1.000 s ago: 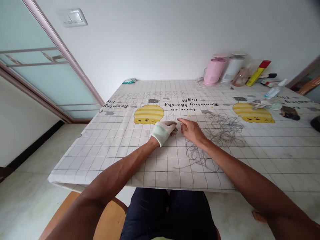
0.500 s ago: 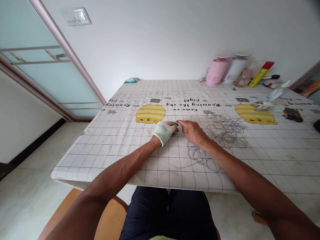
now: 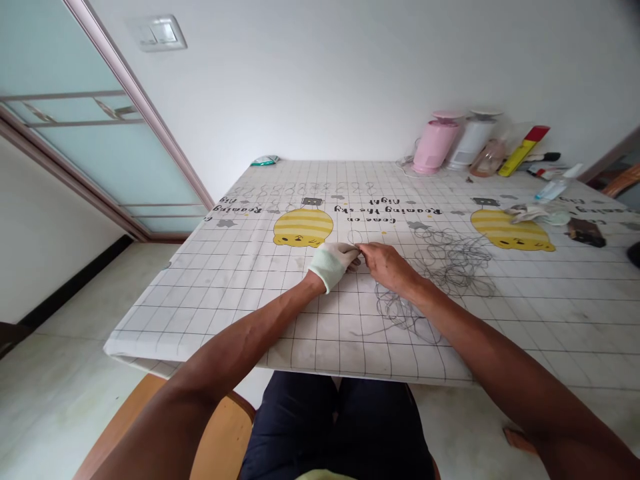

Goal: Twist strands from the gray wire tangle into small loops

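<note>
My left hand, in a white and pale green work glove, has its fingers pinched on a thin grey wire loop. Fingertip to fingertip with it, my bare right hand is closed on the same loop. The loop's round end shows just beyond the fingers; the rest is hidden. Right of my hands, a tangled heap of curled grey wire lies on the tablecloth, spreading under my right forearm. Farther back, several figure-eight wire pieces lie in rows.
A checked tablecloth covers the table. At the back right stand a pink device, a white one, a bottle and a yellow-red box. A crumpled glove and dark object lie at right.
My right hand's index finger has drawn in, and its fingertips now meet my left hand's. The small wire loop has shifted slightly between them.
</note>
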Action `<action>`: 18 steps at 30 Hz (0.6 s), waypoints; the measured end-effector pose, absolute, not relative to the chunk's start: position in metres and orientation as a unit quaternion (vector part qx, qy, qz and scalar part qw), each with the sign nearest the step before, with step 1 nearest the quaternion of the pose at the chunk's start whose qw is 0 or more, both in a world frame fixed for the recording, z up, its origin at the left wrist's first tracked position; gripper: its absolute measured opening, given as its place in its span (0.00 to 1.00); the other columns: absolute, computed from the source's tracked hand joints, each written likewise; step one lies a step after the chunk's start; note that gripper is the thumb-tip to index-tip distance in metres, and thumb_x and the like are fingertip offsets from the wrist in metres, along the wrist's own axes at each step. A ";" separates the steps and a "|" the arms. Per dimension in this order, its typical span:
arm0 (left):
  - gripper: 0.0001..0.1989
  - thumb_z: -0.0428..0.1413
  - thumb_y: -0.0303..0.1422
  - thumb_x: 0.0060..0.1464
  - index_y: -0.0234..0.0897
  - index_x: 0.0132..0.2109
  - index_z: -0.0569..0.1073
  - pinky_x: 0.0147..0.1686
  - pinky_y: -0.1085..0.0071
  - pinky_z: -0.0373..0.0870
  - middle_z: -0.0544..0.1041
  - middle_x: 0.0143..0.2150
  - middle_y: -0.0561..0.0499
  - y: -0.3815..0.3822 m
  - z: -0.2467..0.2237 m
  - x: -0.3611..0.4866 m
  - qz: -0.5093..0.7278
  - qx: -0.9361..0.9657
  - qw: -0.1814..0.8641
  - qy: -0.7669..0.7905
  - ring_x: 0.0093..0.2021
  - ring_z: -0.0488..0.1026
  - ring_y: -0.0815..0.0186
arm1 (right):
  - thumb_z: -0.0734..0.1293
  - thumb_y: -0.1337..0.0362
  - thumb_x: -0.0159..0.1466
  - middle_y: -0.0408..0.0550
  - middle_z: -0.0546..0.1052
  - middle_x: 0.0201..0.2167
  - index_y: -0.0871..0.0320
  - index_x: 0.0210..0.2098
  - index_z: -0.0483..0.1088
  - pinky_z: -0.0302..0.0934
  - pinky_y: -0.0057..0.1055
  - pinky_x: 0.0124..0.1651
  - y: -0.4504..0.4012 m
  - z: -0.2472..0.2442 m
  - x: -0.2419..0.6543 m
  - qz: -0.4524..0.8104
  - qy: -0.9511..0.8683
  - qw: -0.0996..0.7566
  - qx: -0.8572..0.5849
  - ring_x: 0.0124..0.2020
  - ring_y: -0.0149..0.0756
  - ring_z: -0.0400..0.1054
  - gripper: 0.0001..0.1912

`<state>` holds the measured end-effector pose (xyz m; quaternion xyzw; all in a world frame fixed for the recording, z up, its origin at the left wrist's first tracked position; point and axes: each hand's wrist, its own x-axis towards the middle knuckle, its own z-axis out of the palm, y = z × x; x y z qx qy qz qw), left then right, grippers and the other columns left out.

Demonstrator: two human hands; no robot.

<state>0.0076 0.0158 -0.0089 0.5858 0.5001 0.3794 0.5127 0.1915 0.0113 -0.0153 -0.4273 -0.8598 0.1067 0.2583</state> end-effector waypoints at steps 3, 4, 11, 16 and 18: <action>0.13 0.57 0.30 0.66 0.34 0.32 0.80 0.29 0.76 0.75 0.81 0.30 0.50 0.018 -0.010 0.009 0.379 0.574 0.521 0.506 0.28 0.78 0.70 | 0.57 0.72 0.75 0.55 0.80 0.40 0.60 0.48 0.76 0.62 0.34 0.42 0.011 -0.013 0.191 0.105 -0.857 0.254 -0.437 0.38 0.41 0.72 0.15; 0.13 0.57 0.30 0.66 0.34 0.32 0.80 0.29 0.76 0.75 0.81 0.30 0.50 0.018 -0.010 0.009 0.378 0.571 0.520 0.510 0.28 0.78 0.70 | 0.58 0.72 0.75 0.55 0.80 0.40 0.59 0.47 0.76 0.62 0.34 0.42 0.011 -0.013 0.191 0.106 -0.855 0.253 -0.440 0.38 0.41 0.72 0.14; 0.12 0.57 0.28 0.66 0.34 0.32 0.80 0.30 0.76 0.75 0.82 0.31 0.50 0.016 -0.005 0.011 0.385 0.563 0.514 0.521 0.28 0.77 0.71 | 0.60 0.71 0.74 0.53 0.80 0.38 0.57 0.45 0.76 0.62 0.34 0.42 0.011 -0.011 0.189 0.129 -0.843 0.264 -0.451 0.38 0.42 0.72 0.12; 0.11 0.56 0.28 0.65 0.34 0.35 0.81 0.30 0.75 0.74 0.80 0.29 0.50 0.020 -0.007 0.009 0.395 0.557 0.520 0.513 0.27 0.76 0.71 | 0.62 0.69 0.74 0.54 0.82 0.40 0.58 0.54 0.75 0.63 0.35 0.42 0.010 -0.011 0.187 0.125 -0.831 0.282 -0.463 0.39 0.43 0.74 0.13; 0.10 0.57 0.28 0.64 0.33 0.36 0.81 0.30 0.75 0.74 0.81 0.30 0.50 0.021 -0.006 0.007 0.405 0.551 0.524 0.508 0.27 0.76 0.71 | 0.64 0.65 0.74 0.53 0.82 0.38 0.59 0.58 0.73 0.64 0.34 0.40 0.010 -0.010 0.187 0.137 -0.817 0.291 -0.479 0.37 0.42 0.74 0.15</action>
